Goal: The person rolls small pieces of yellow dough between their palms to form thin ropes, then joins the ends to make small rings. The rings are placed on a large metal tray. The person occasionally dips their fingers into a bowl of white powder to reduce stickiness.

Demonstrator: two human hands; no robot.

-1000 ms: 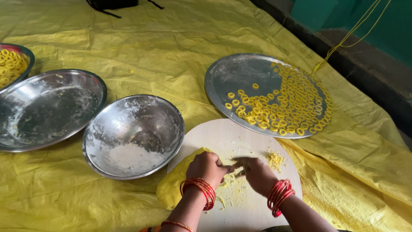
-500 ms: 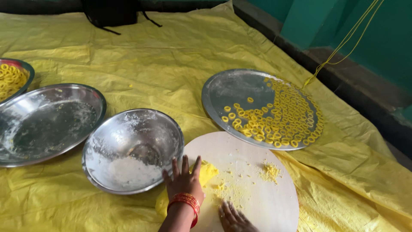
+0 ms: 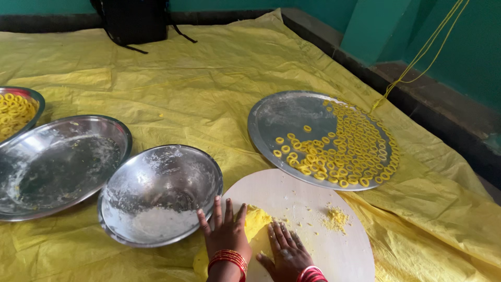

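A yellow sheet [image 3: 209, 89] is spread over the floor. At the lower middle, yellow dough [image 3: 254, 219] is pressed on a round white board [image 3: 308, 201] by the left hand [image 3: 225, 232] and right hand [image 3: 286, 253], fingers spread flat, likely to flatten it.

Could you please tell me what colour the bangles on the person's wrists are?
Red, with thin gold edges: the head view shows the bangles on the left wrist best.

Yellow dough lump [image 3: 257, 219] on round white board [image 3: 313, 198]
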